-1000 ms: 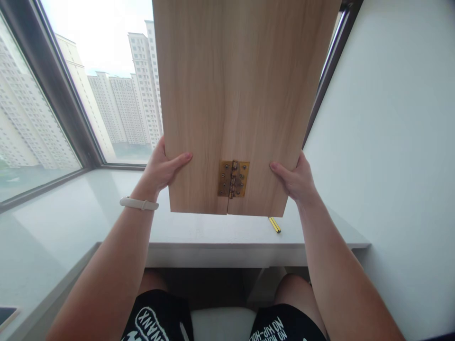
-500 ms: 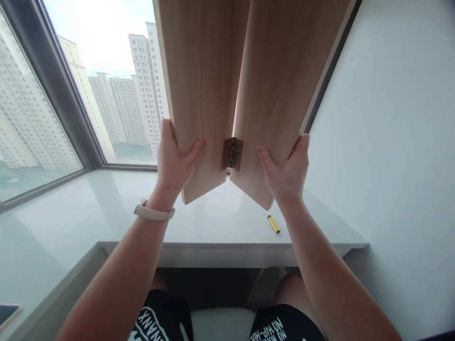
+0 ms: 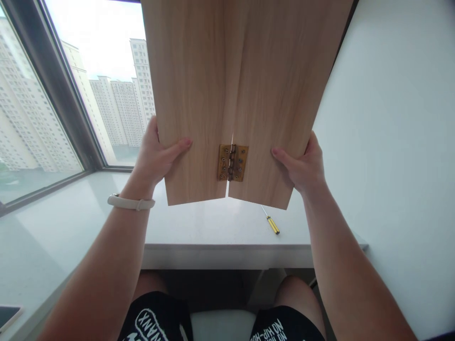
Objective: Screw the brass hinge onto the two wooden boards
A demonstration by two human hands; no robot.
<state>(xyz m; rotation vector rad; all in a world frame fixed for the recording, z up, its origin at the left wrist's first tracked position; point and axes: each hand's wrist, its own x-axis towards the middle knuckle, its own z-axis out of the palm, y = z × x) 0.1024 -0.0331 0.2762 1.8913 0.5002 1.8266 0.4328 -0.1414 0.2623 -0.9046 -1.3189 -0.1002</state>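
Observation:
Two wooden boards, a left board (image 3: 188, 94) and a right board (image 3: 280, 94), hang in the air above the desk, joined near their lower ends by a brass-coloured hinge (image 3: 232, 163). My left hand (image 3: 156, 154) is closed on the left board's outer edge, thumb on the near face and fingers hidden behind. My right hand (image 3: 302, 163) grips the right board's outer edge in the same way. The boards lie nearly flat to each other, with a narrow gap at the hinge. Screw heads show in both hinge leaves. The boards' upper ends run out of view.
A screwdriver (image 3: 273, 224) with a yellow and black handle lies on the white desk (image 3: 199, 227), its tip partly behind the right board. A window (image 3: 103, 94) stands at the left, a pale wall (image 3: 391, 118) at the right. A dark flat object (image 3: 9, 316) sits at the lower left.
The boards have swung apart about the hinge, from a marked angle to almost flat. Both my hands have moved outward with them, and the hinge leaves now face me more fully.

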